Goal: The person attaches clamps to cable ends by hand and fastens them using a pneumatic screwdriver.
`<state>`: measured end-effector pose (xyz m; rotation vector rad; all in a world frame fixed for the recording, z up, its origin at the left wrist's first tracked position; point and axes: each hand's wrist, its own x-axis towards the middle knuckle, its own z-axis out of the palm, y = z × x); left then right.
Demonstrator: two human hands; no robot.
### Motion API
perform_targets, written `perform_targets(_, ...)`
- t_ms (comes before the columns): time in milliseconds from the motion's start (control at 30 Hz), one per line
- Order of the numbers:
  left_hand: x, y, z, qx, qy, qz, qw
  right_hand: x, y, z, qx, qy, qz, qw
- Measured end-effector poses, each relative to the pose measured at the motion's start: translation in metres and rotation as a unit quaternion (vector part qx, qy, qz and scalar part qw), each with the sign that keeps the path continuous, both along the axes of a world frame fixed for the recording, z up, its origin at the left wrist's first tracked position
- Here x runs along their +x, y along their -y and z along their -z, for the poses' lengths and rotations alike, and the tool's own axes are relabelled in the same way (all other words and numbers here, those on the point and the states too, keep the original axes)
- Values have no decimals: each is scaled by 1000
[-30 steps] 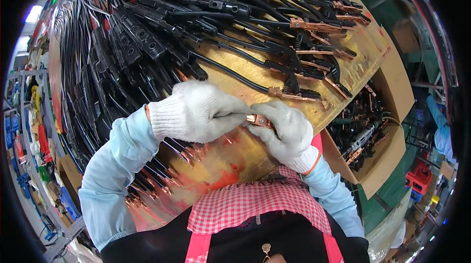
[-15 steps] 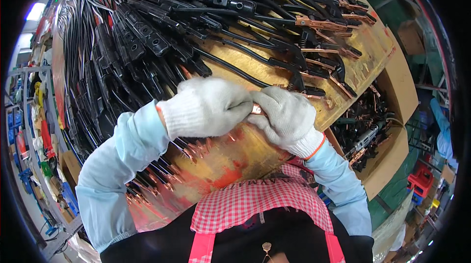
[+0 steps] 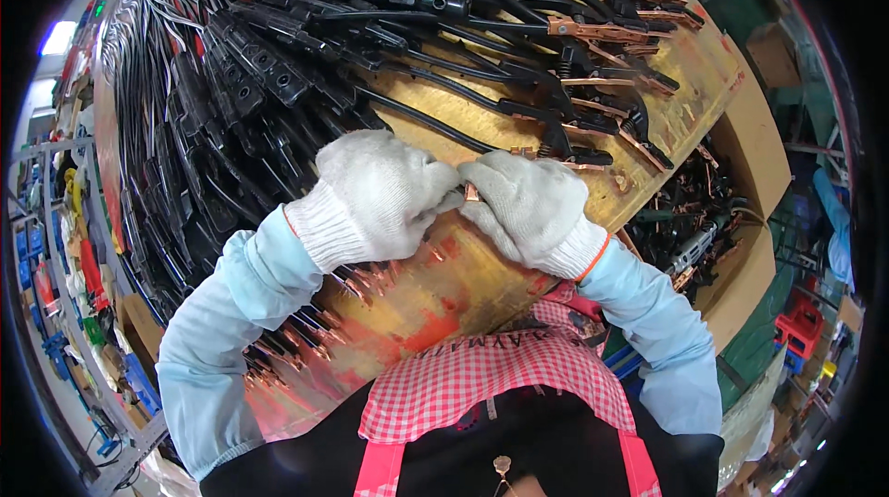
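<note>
Both my hands wear white knit gloves and meet over the near part of the workbench. Between their fingertips shows a small copper-coloured metal piece [image 3: 471,192]; the rest of it is hidden by the gloves. My left hand [image 3: 381,193] is closed, its thumb and fingers pressed at the left side of the piece. From the right, my right hand [image 3: 530,205] is closed around the same piece. Just beyond the hands lies a black cable [image 3: 428,120] running to a black clamp with copper jaws [image 3: 583,162].
Black cables with moulded black housings [image 3: 278,74] heap across the bench's left and back. Copper-jawed clamps [image 3: 607,31] lie along the right. Bare copper cable ends [image 3: 366,280] point toward me. A cardboard box [image 3: 748,275] of clamps stands beside the wooden bench top [image 3: 477,261].
Both hands have shifted slightly left, still together on the copper piece. Less of the piece shows between the gloves now.
</note>
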<state>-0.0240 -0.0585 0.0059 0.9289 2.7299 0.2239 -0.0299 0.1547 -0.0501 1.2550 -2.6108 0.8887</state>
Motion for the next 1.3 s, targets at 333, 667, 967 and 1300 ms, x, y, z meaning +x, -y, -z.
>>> perform_targets(333,1,8,2,45,23,-28,998,14,-26,-20,-66,-51,91,992)
perform_targets(667,-7,-12,5,84,16,-42,995,64,-316,134,63,216,735,640)
perform_targets(967,-5,-18,4,94,59,-75,991,38,-256,38,-487,307,516,635)
perform_targets(1300,4,-15,21,101,-40,-102,989,15,-101,-89,-487,459,267,693)
